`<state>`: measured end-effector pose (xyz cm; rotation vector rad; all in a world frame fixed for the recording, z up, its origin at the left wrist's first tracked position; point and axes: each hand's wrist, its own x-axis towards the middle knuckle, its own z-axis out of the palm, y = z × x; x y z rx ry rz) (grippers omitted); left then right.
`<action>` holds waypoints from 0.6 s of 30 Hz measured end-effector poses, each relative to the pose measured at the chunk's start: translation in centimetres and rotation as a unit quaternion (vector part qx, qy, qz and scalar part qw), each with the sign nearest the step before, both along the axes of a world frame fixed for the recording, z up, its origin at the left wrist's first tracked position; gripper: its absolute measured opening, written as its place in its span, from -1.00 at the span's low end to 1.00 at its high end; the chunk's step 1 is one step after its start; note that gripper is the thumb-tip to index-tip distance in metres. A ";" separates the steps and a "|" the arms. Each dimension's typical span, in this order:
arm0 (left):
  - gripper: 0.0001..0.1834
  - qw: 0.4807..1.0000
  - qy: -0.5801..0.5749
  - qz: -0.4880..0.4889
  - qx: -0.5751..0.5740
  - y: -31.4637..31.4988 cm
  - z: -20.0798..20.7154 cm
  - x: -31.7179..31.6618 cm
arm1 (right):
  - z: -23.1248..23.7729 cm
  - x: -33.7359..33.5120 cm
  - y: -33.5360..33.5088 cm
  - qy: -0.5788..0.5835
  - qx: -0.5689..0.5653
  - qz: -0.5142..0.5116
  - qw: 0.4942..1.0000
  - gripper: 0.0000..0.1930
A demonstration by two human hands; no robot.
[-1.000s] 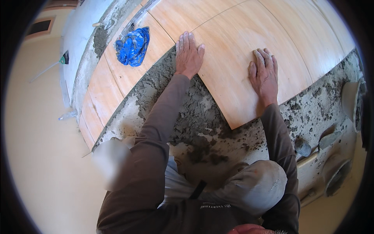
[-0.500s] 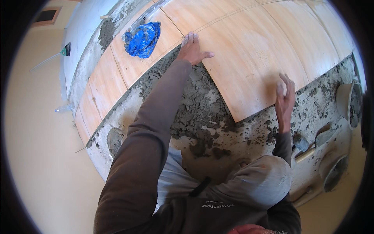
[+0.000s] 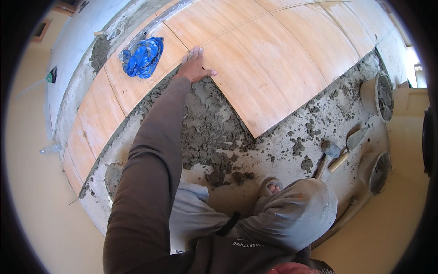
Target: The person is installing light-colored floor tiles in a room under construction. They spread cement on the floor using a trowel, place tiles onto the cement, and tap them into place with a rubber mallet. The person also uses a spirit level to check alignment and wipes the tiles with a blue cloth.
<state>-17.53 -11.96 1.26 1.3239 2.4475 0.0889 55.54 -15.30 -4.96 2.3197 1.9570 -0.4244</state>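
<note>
My left hand [image 3: 195, 66] is stretched out with the thumb spread. It rests flat at the inner corner where a large wood-look floor tile [image 3: 269, 77] meets the laid row of tiles [image 3: 116, 91]. It holds nothing. Grey wet mortar [image 3: 207, 125] lies rough and lumpy just below the hand, beside the tile's left edge. Somewhere beyond my right knee my right hand is out of sight. A rubber mallet [image 3: 330, 149] lies on the floor to the right, next to a trowel [image 3: 356, 138] with a wooden handle.
A crumpled blue plastic bag [image 3: 143, 58] sits on the left tiles. Two buckets, one with mortar [image 3: 375, 98] and one nearer [image 3: 368, 170], stand at the right. Mortar crumbs [image 3: 299, 147] litter the floor. Another trowel [image 3: 111, 33] lies far left.
My right hand has left the tile's near right edge and gone out of view. My left hand stays at the corner. The view has shifted right, uncovering the mallet.
</note>
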 end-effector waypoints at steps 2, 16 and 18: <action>0.42 0.999 0.025 0.030 -0.003 -0.7 -0.3 0.4 | -0.1 -0.6 -0.1 0.031 -0.024 -0.002 0.999 -0.56; 0.45 0.991 0.010 0.130 -0.017 -1.1 1.3 2.0 | 13.2 -33.8 14.2 0.426 -0.103 0.304 0.846 -0.57; 0.46 0.992 0.003 0.128 -0.019 -0.7 1.5 2.1 | 14.2 -38.4 14.6 0.415 -0.027 0.377 0.827 -0.56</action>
